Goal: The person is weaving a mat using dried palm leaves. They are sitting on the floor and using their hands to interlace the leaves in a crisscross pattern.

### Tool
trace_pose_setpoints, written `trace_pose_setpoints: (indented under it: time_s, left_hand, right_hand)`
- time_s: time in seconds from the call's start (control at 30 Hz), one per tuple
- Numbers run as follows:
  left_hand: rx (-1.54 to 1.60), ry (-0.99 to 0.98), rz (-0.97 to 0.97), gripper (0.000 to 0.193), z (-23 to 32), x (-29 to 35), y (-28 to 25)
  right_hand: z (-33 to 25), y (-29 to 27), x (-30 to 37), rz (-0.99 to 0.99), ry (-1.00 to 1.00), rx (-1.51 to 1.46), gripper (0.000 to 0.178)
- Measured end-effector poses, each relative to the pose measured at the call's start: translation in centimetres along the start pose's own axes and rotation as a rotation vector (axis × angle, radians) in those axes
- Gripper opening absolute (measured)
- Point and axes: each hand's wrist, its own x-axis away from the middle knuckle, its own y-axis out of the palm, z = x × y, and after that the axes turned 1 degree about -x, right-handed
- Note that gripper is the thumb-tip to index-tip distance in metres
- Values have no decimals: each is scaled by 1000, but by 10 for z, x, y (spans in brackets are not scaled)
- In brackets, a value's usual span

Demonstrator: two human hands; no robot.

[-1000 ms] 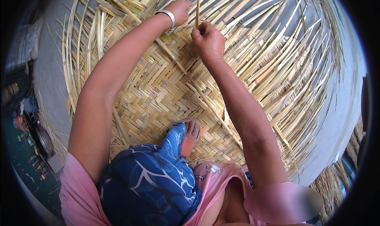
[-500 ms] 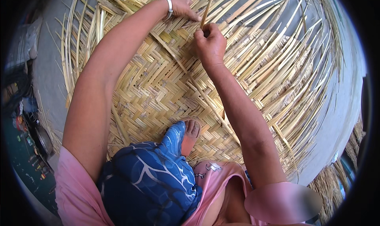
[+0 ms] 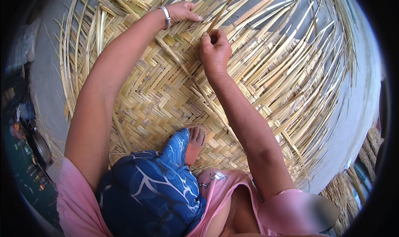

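Note:
A woven mat of split reed strips (image 3: pixel 153 95) in a zigzag pattern lies before me. My right hand (image 3: pixel 216 52) is closed in a pinch at the mat's far part. Between thumb and fingers it grips a brown reed strip (image 3: pixel 225 7) that slants up to the right. Just left of it my left hand (image 3: pixel 183 12), with a silvery bangle at the wrist, reaches over the loose strip ends. Its thumb and a finger are apart, one fingertip close to the brown strip; the other fingers are partly hidden.
Unwoven strip ends (image 3: pixel 286 71) fan out along the right and far sides. My sandalled foot (image 3: pixel 195 143) rests on the mat below a blue patterned cloth (image 3: pixel 153 191). Bundles of dry stalks (image 3: pixel 341 199) lie at lower right. Assorted items (image 3: pixel 35 154) stand at the left edge.
Both hands have shifted slightly left in the picture, along with the mat and my foot. My right hand still grips the brown strip, which leans more to the right.

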Motion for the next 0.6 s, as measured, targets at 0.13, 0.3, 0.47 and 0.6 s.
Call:
trace_pose_setpoints:
  time_s: [0.13, 0.3, 0.47, 0.6]
  left_hand:
    - [-15, 5, 11, 30, -4, -2, -1]
    - [54, 40, -39, 28, -5, -1, -1]
    - [185, 51, -68, 30, -6, 5, -4]
    - [277, 87, -67, 29, -7, 8, -8]
  right_hand:
    - [10, 4, -3, 31, 15, -87, 11]
    - [3, 1, -14, -74, 190, -17, 13]
    - [5, 2, -21, -179, -24, 439, 19]
    - [5, 0, -25, -268, 0, 477, 20]
